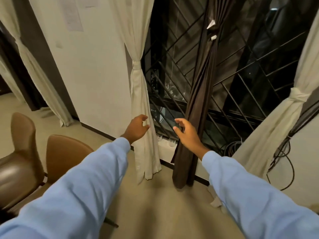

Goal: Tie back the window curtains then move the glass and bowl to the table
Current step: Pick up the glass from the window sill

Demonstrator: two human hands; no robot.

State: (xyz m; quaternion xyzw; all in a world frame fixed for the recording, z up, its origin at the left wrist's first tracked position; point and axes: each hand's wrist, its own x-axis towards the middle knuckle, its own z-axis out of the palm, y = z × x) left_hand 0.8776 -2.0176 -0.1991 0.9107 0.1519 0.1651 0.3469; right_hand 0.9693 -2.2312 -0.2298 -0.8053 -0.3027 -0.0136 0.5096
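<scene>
Head view: both arms, in light blue sleeves [89, 185], extend toward the window.

1. Left hand [137, 127]: fingers loosely curled, with a visible gap between thumb and index finger. The thumb tip touches the near edge of the left white curtain [141, 100]. No fabric is pinched.
2. Right hand [187, 135]: fingers loosely spread and slightly bent, holding nothing. The hand overlaps the lower part of the window grille [241, 80].

Task items, located from the fingers:
- The left white curtain hangs directly beyond the left fingertips. Its band [137, 64] gathers it well above them.
- The brown curtain [202, 94] hangs just to the right of the right fingers. It is bunched high above them and carries a white tie [211, 25].
- The right white curtain [283, 118] is well apart to the right of the right hand, gathered by a knot [296, 95].
- One glass [171, 142] stands on the white sill [165, 150], just below the right thumb, between the two hands. A second glass [159, 138] stands nearer the left fingers, beside the white curtain's edge. Both are blurred.

Other items: two brown chairs [65, 152] stand below and left of the left hand. Black cables [283, 163] hang to the right of the right arm.
</scene>
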